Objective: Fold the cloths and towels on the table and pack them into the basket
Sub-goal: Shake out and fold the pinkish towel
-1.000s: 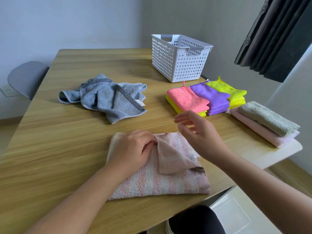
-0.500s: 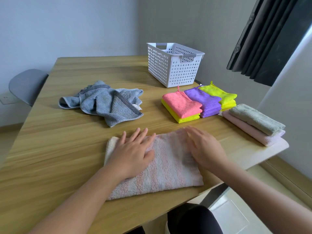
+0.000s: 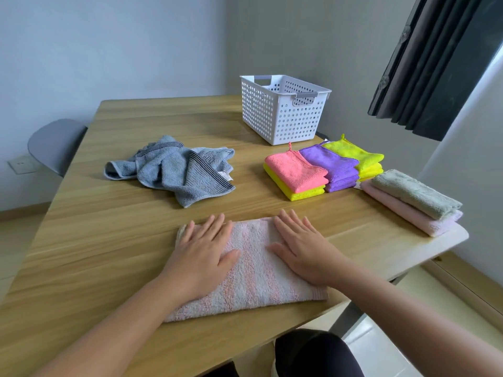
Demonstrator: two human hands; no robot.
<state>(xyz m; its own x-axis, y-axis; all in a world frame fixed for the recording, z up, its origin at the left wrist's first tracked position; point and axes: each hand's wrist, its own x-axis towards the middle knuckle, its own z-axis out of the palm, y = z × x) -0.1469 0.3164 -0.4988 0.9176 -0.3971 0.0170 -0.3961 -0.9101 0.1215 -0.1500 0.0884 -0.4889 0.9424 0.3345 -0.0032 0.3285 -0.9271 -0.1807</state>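
Observation:
A folded pink-and-white striped towel (image 3: 255,276) lies flat at the table's near edge. My left hand (image 3: 204,251) rests palm down on its left half, fingers spread. My right hand (image 3: 302,251) lies flat on its right half. A crumpled grey-blue towel (image 3: 177,170) sits unfolded further back on the left. Folded cloths are stacked to the right: pink over yellow (image 3: 296,172), purple (image 3: 332,164), lime yellow (image 3: 359,159). At the right edge a grey-green folded towel (image 3: 413,191) lies on a pale pink one (image 3: 402,213). The white perforated basket (image 3: 283,115) stands at the back.
The wooden table (image 3: 109,240) ends just right of the folded towels. A grey chair (image 3: 54,142) stands at the far left. Dark curtains (image 3: 435,63) hang at the upper right. A wall runs close behind the basket.
The raised flap of the striped towel has been laid down. Both hands went from holding the fold to lying flat on the towel and have drawn closer together.

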